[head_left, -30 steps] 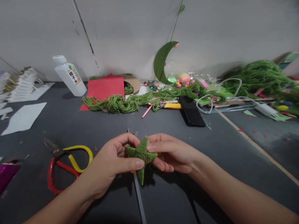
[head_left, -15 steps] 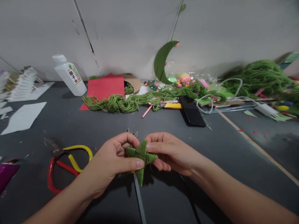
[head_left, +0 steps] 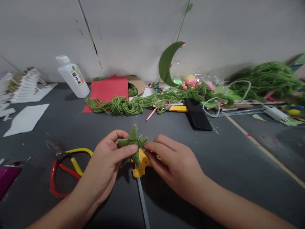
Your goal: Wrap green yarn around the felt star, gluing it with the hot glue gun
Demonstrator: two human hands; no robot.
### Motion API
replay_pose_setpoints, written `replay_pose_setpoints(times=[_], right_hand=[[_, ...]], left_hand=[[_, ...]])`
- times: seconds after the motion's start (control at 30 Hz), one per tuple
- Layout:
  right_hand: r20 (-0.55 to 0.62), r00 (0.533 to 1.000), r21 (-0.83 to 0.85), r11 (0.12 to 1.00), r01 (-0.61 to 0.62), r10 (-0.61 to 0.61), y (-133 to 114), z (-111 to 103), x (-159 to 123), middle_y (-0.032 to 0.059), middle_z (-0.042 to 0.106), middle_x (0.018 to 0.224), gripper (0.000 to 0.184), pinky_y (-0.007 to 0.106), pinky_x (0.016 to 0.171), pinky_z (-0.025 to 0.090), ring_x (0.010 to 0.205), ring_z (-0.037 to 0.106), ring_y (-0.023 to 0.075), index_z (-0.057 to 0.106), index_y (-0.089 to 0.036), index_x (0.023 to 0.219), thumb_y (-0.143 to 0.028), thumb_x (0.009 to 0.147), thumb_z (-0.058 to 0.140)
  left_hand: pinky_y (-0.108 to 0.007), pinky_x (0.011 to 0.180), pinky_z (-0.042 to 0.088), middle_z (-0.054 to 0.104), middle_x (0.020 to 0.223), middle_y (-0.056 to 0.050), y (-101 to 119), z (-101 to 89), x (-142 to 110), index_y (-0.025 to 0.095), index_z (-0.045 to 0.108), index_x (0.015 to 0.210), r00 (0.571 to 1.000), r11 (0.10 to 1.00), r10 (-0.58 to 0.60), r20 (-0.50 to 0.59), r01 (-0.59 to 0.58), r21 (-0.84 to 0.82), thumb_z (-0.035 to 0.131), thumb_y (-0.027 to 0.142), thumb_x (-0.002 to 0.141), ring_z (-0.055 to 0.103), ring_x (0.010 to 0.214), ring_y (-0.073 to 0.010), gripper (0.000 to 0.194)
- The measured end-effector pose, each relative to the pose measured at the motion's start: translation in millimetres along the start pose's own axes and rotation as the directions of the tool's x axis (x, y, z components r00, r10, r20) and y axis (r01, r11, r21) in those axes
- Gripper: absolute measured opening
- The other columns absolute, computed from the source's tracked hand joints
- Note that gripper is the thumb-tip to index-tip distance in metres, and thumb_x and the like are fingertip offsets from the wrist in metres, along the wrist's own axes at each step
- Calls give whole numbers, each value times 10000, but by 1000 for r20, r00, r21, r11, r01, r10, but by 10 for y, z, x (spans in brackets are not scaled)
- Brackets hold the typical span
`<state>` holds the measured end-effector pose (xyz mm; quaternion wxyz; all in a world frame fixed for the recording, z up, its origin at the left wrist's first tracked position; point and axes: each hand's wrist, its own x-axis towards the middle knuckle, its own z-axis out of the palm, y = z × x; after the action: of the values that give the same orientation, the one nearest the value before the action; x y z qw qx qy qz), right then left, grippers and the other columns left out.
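My left hand (head_left: 105,165) pinches a small star wrapped in green yarn (head_left: 132,143) between thumb and fingers, held upright above the dark table (head_left: 71,127). My right hand (head_left: 175,165) is closed beside it, its fingertips touching the star's right point and resting over a yellow glue gun (head_left: 141,163) that lies on the table below the star. A grey glue stick (head_left: 143,200) runs from the gun toward me.
Red and yellow handled pliers (head_left: 63,165) lie left of my hand. Farther back are green yarn strands (head_left: 143,103), red paper (head_left: 107,90), a white bottle (head_left: 72,81), a black phone (head_left: 197,114), a green felt crescent (head_left: 168,63), a white charger cable (head_left: 238,98) and white paper (head_left: 26,119).
The star has been lifted and turned upright, away from me. My right hand has dropped lower over the yellow glue gun, which now shows beneath the star.
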<state>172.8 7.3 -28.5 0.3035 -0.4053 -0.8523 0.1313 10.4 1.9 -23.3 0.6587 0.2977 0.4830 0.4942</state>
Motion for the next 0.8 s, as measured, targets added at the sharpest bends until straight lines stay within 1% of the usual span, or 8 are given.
replay_pose_setpoints(times=[0.1,0.17,0.23,0.3,0.43,0.53,0.67,0.8], right_hand=[[1,972,-283,933,224,-234,-16,17,-36,32,567,672,236,239,491,323,559,438,131,644,-128,855,-116,880,409],[-13,943,-352,884,306,-332,-26,8,-31,47,596,704,230,248,499,333,564,426,138,646,-126,827,-97,868,421],[-43,920,-358,866,351,-390,-33,-18,-15,65,620,754,213,252,530,369,585,435,143,642,-127,785,-91,855,444],[-58,926,-303,890,340,-373,-35,-50,2,79,635,816,185,258,574,412,627,470,147,637,-131,779,-96,845,467],[-51,976,-54,977,208,-210,-28,-103,29,79,641,921,132,263,706,468,792,558,149,619,-147,852,-123,849,489],[-26,986,48,985,163,-162,-28,-125,39,69,638,905,125,235,729,470,815,576,132,615,-149,839,-122,845,494],[-11,974,-77,971,224,-226,-38,-112,18,77,627,1006,137,249,660,462,754,550,139,628,-159,805,-112,812,500],[-35,965,-182,951,251,-261,-31,-79,-14,80,623,1030,164,242,607,447,695,518,126,625,-161,815,-102,814,472]], left_hand=[[-171,567,454,627,665,53,-8,-1,-8,194,498,808,999,1000,-9,-30,10,22,690,90,655,564,585,-76,267],[-161,536,439,611,629,64,-10,-3,-20,193,497,783,999,998,-2,-40,4,58,692,94,647,546,558,-71,258],[-148,520,421,596,605,75,-9,-7,-30,194,499,764,998,993,30,-48,-25,114,694,100,643,526,542,-63,247],[-137,505,399,574,586,87,-8,-13,-33,197,506,758,997,982,64,-53,-53,183,694,111,646,501,528,-55,235],[-134,474,360,519,549,95,-11,-20,-29,200,519,754,995,952,77,-65,-54,301,701,132,642,455,501,-52,225],[-147,488,376,529,563,83,-2,-6,-27,195,514,759,998,968,25,-54,-10,249,695,126,639,466,508,-58,228],[-164,515,417,578,627,64,16,11,-13,193,502,790,997,994,-80,-18,81,69,671,93,636,514,540,-69,250],[-169,574,439,605,718,38,10,-16,6,178,520,831,990,990,-137,24,137,-17,642,90,666,548,599,-69,224]])
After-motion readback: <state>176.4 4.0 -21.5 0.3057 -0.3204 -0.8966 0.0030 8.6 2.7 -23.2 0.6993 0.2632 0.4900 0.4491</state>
